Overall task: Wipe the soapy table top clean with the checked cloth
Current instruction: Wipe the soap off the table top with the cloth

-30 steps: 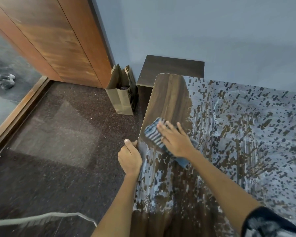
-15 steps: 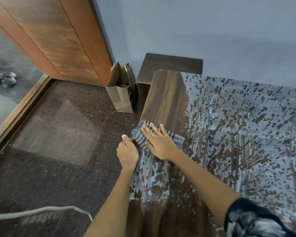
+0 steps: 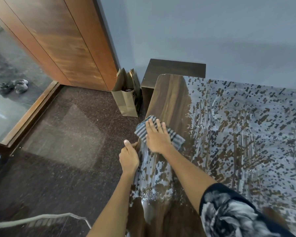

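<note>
Fingers (image 3: pixel 155 124) of the right hand (image 3: pixel 156 136) lie spread flat, pressing the checked cloth (image 3: pixel 175 139) onto the tabletop (image 3: pixel 169 94) at its left edge. Just beside it, the left hand (image 3: pixel 128 157) is clenched on that edge, thumb up. Beyond the pressing hand runs a clean wood strip; suds (image 3: pixel 246 134) cover the surface to its right and just behind it, toward the wrist. Wiping looks early on, and the next stroke probably calls for sweeping across that foam.
</note>
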`<action>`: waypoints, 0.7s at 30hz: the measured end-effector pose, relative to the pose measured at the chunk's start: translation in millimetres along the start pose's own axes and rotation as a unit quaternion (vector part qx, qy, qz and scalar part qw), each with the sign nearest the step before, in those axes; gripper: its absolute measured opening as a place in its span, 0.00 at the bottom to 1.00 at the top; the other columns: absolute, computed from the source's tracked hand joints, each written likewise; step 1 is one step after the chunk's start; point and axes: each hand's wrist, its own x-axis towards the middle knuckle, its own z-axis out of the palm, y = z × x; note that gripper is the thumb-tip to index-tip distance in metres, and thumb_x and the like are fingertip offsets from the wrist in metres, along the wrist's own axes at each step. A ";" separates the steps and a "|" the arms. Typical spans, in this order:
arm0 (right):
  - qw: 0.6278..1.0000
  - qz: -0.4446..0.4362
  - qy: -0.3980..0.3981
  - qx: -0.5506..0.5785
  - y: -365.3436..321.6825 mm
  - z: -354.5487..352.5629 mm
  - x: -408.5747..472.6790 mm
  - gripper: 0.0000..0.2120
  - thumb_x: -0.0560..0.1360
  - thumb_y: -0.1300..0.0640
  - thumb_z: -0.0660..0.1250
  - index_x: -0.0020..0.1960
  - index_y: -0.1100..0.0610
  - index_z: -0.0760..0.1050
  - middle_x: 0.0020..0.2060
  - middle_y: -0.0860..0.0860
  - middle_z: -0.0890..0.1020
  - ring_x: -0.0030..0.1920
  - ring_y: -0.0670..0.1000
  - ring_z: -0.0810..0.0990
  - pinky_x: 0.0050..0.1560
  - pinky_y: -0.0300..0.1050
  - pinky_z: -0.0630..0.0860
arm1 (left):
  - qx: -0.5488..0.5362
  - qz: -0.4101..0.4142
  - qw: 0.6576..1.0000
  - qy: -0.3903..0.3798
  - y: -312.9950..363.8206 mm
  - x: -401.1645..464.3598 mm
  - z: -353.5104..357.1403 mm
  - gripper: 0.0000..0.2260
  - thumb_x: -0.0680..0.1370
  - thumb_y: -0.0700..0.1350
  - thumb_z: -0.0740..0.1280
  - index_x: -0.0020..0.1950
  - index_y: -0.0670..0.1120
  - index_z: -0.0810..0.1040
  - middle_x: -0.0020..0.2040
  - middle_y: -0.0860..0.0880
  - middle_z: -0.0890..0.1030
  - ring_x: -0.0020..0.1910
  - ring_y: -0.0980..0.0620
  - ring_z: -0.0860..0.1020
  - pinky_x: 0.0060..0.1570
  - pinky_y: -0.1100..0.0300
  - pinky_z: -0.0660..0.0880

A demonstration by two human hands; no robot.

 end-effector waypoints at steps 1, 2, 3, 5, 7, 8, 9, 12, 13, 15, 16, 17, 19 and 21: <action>1.000 -0.028 -0.004 -0.005 -6.4 4.3 -4.7 0.26 0.82 0.53 0.42 0.76 0.57 0.36 0.76 0.52 0.38 0.74 0.56 0.35 0.72 0.53 0.33 | 0.002 -0.005 1.000 0.001 -0.2 0.2 -0.8 0.29 0.82 0.54 0.44 0.54 0.41 0.81 0.55 0.42 0.80 0.57 0.42 0.76 0.62 0.50 0.68; 0.998 -0.056 -0.003 -0.008 -9.0 8.5 -10.8 0.26 0.82 0.53 0.42 0.76 0.57 0.37 0.76 0.51 0.39 0.75 0.56 0.36 0.73 0.52 0.33 | 0.007 -0.009 1.000 0.001 -0.5 -0.4 -1.6 0.29 0.82 0.54 0.43 0.52 0.41 0.81 0.53 0.42 0.81 0.55 0.42 0.76 0.61 0.50 0.68; 0.996 -0.083 0.002 -0.011 -7.5 12.3 -17.9 0.25 0.82 0.52 0.42 0.76 0.57 0.38 0.76 0.51 0.40 0.75 0.55 0.36 0.73 0.51 0.34 | 0.010 -0.014 1.000 0.001 -0.9 -0.9 -2.3 0.29 0.82 0.54 0.43 0.47 0.41 0.80 0.49 0.44 0.81 0.52 0.43 0.76 0.59 0.51 0.68; 0.991 -0.133 0.017 -0.012 5.4 17.1 -31.3 0.25 0.82 0.52 0.43 0.77 0.55 0.40 0.76 0.50 0.43 0.75 0.52 0.39 0.72 0.49 0.34 | 0.013 -0.023 1.000 -0.004 1.6 -6.2 -5.6 0.27 0.82 0.53 0.43 0.37 0.44 0.76 0.39 0.50 0.76 0.42 0.48 0.74 0.52 0.55 0.67; 0.987 -0.161 0.026 -0.011 25.1 17.2 -41.3 0.24 0.82 0.51 0.43 0.77 0.53 0.42 0.76 0.47 0.45 0.75 0.50 0.41 0.71 0.48 0.33 | 0.005 -0.023 1.000 -0.016 -1.7 -7.4 -8.7 0.29 0.82 0.54 0.42 0.44 0.42 0.80 0.40 0.50 0.76 0.43 0.50 0.74 0.52 0.54 0.68; 0.987 -0.156 0.031 -0.013 35.8 15.9 -45.1 0.24 0.82 0.50 0.43 0.77 0.52 0.42 0.75 0.46 0.45 0.75 0.49 0.41 0.71 0.48 0.33 | -0.002 -0.019 1.000 -0.022 -4.6 -6.5 -9.5 0.30 0.82 0.54 0.42 0.50 0.41 0.81 0.42 0.50 0.77 0.46 0.48 0.76 0.54 0.53 0.69; 0.990 -0.136 0.039 -0.016 45.3 14.0 -46.9 0.24 0.82 0.50 0.42 0.77 0.51 0.42 0.75 0.45 0.44 0.75 0.49 0.42 0.71 0.48 0.33 | -0.008 -0.017 1.000 -0.024 -7.0 -5.6 -10.0 0.31 0.82 0.55 0.42 0.52 0.42 0.81 0.42 0.49 0.78 0.49 0.47 0.77 0.54 0.54 0.70; 0.998 -0.036 0.041 -0.005 57.4 4.1 -37.7 0.25 0.82 0.50 0.42 0.77 0.52 0.41 0.76 0.47 0.43 0.76 0.50 0.41 0.73 0.50 0.35 | -0.001 -0.008 1.000 -0.021 -11.8 -6.0 -9.4 0.31 0.82 0.55 0.42 0.53 0.42 0.82 0.40 0.51 0.79 0.48 0.47 0.78 0.52 0.56 0.70; 1.000 -0.004 0.029 0.000 53.0 0.4 -31.4 0.25 0.82 0.51 0.42 0.77 0.53 0.40 0.76 0.48 0.43 0.76 0.51 0.40 0.73 0.51 0.36 | 0.000 -0.005 1.000 -0.015 -12.1 -6.7 -9.1 0.30 0.82 0.54 0.42 0.54 0.42 0.81 0.40 0.51 0.79 0.48 0.48 0.78 0.52 0.56 0.70; 0.999 0.044 0.006 0.006 34.7 -4.0 -19.2 0.27 0.82 0.53 0.44 0.76 0.55 0.37 0.76 0.51 0.40 0.75 0.55 0.38 0.73 0.53 0.36 | 0.001 -0.001 1.000 -0.005 -12.3 -9.2 -8.2 0.30 0.82 0.54 0.42 0.55 0.42 0.81 0.47 0.47 0.82 0.52 0.46 0.77 0.56 0.54 0.70; 0.998 0.055 0.004 0.009 23.9 -4.0 -15.4 0.27 0.82 0.53 0.45 0.76 0.56 0.36 0.76 0.52 0.39 0.75 0.56 0.37 0.73 0.53 0.36 | 0.001 0.000 1.000 -0.001 -12.5 -10.3 -8.1 0.30 0.82 0.54 0.42 0.55 0.42 0.81 0.51 0.44 0.82 0.54 0.45 0.77 0.58 0.52 0.69; 0.999 0.049 0.009 0.009 13.6 -2.6 -13.3 0.28 0.82 0.54 0.46 0.76 0.56 0.36 0.76 0.52 0.39 0.75 0.57 0.37 0.72 0.53 0.35 | 0.001 -0.002 1.000 0.003 -13.0 -11.0 -8.2 0.29 0.82 0.54 0.42 0.55 0.42 0.81 0.53 0.43 0.81 0.56 0.43 0.76 0.59 0.52 0.69; 1.000 -0.004 0.015 0.005 -3.7 4.0 -15.9 0.27 0.82 0.55 0.46 0.76 0.56 0.37 0.76 0.52 0.39 0.75 0.57 0.37 0.71 0.52 0.34 | -0.001 -0.005 1.000 0.005 -13.0 -12.1 -7.8 0.29 0.82 0.54 0.42 0.56 0.41 0.80 0.55 0.42 0.80 0.57 0.42 0.75 0.57 0.54 0.67; 0.997 -0.074 0.012 -0.005 -13.6 13.3 -26.7 0.27 0.82 0.56 0.47 0.76 0.56 0.38 0.76 0.52 0.41 0.75 0.56 0.38 0.71 0.51 0.34 | 0.000 -0.008 1.000 0.009 -13.7 -12.9 -7.5 0.29 0.82 0.54 0.42 0.57 0.39 0.79 0.57 0.39 0.79 0.59 0.41 0.74 0.59 0.52 0.67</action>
